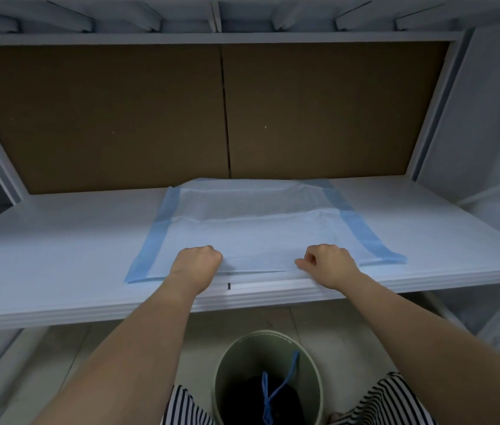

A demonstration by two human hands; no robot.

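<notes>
View from a head-worn camera, looking down over two bare forearms that reach to a white shelf [58,256]. On the floor below the shelf, low in the middle of the view, stands a round pale green bin [221,378]. Inside it lies a dark bag [242,400], and a blue cord [276,391] tied in a knot runs up from the bag toward the bin's far right wall. A faint line of print along the bin's far rim is too small to read. On the front edge of the shelf, between the two wrists, there is a short black mark [229,286]; it cannot be read as a letter. The pad [251,228] lies flat in the middle of the shelf, its far edge against a brown back panel [104,118]. It is a thin white square sheet with a light blue band down its left and right sides and a crease across its middle, and its near edge reaches the front of the shelf. The left hand [196,262] is curled into a fist on the pad's near edge, left of centre, with its fingertips hidden. The right hand [329,265] pinches the same edge right of centre, between the thumb and bent fingers. Black and white striped clothing [184,407] shows on both sides of the bin at the bottom.
</notes>
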